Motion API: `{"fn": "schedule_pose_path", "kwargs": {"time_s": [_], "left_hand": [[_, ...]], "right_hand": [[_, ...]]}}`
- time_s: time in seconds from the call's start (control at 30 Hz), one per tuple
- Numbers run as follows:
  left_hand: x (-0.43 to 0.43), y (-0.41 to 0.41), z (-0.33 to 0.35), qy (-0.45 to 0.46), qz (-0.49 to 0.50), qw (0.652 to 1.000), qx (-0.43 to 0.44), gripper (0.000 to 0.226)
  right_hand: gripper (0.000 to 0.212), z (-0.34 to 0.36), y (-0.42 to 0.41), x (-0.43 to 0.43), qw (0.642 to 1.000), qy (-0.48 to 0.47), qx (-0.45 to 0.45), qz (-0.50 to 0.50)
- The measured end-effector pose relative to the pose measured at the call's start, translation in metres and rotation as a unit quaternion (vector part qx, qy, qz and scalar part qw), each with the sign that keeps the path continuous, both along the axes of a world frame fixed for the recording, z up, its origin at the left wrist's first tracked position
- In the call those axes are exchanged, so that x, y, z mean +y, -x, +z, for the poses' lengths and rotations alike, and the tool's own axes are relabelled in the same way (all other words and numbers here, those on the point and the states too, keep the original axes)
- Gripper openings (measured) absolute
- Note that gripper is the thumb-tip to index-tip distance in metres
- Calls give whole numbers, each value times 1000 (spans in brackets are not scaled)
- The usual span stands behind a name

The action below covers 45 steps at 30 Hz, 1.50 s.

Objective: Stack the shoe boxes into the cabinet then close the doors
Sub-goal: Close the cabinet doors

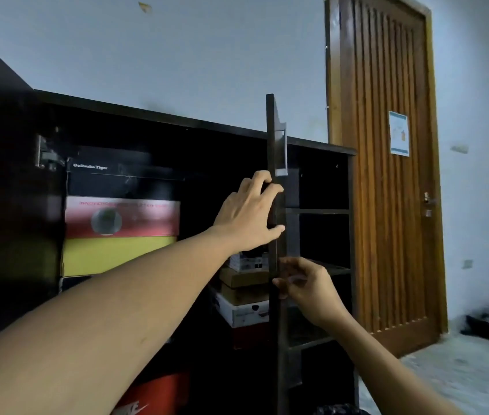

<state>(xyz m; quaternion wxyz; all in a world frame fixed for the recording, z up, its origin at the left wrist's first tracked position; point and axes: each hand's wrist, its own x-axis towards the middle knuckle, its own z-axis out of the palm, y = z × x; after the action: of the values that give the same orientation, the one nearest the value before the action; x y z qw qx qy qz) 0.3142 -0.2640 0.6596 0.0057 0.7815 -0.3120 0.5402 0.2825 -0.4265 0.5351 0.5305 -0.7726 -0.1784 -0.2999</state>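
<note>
The cabinet door (pixel 273 187), edge-on, is standing between both hands. The left hand (pixel 247 218) is curling its fingers around that edge, and the right hand (pixel 303 283) is pinching it lower down, likely to swing it shut. Shoe boxes (pixel 120 217) are sitting stacked left of the left hand, inside the cabinet (pixel 177 118).

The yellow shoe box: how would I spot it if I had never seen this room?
Look into the dark cabinet left of the brown wooden door. On its left side stands a stack of boxes; the yellow shoe box sits just under the red and white box. It is the only plain yellow one.
</note>
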Motion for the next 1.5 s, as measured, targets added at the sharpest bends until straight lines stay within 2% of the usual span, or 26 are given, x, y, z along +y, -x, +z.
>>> {"fn": "schedule_pose_path", "kwargs": {"time_s": [0.13, 0.3, 0.4, 0.5, 0.7, 1.13, 1.3, 1.5], "left_hand": [[39, -14, -6, 9, 15, 1000, 23, 80], [77, -38, -17, 20, 7, 997, 69, 93], [90, -54, -27, 44, -29, 993, 108, 95], [100, -68, -36, 67, -68, 985, 145, 95], [112, -93, -49, 89, -82, 975, 185, 101], [123, -128, -64, 105, -57, 973, 199, 122], [130, -141, -87, 104, -32, 968, 224, 127], [139, -170, -131, 134, -4, 964, 231, 117]], "right_hand": [[50, -6, -25, 35, 999, 33, 3, -2], [91, -13, -52, 71, 993, 113, 1, -39], [109, -24, -69, 85, 991, 128, 7, -33], [121, -36, -83, 96, 977, 201, 1, -70], [129, -46, -103, 119, 962, 240, -22, -128], [146, -65, -134, 134, 948, 285, -8, -142], [136, -78, -149, 131, 937, 325, 1, -127], [126, -113, -181, 114, 904, 408, 33, -121]]}}
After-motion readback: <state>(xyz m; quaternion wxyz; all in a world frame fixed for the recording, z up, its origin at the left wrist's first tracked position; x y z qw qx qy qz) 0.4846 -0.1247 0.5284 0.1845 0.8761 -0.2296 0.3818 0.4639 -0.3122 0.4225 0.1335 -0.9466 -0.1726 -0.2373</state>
